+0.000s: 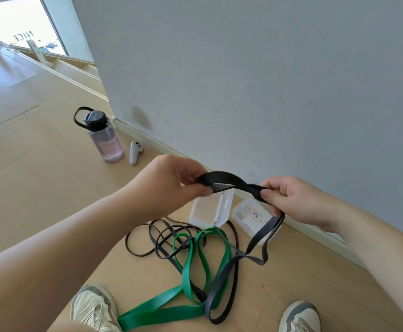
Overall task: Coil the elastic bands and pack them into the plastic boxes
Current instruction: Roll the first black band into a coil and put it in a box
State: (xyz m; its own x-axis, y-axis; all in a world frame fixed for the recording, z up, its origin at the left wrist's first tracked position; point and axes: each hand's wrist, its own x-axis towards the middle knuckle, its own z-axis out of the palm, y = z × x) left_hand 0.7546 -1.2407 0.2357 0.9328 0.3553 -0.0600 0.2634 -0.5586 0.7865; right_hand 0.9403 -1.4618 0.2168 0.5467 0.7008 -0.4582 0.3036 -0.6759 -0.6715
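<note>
Both my hands hold a wide black elastic band (229,179) up above the floor. My left hand (171,183) pinches its left end, and my right hand (291,200) pinches the folded part on the right. The rest of this band hangs down from my right hand and trails over the floor. Below lie a green band (190,271) and a thin dark band (140,240), tangled together. An open clear plastic box (210,212) stands behind them. A second clear box (250,216) with a red and blue label stands to its right.
A grey wall (243,80) with a pale skirting board runs close behind the boxes. A pink water bottle (104,137) with a black lid and a small white controller (134,152) stand on the wooden floor at the left. My two shoes (95,307) show at the bottom.
</note>
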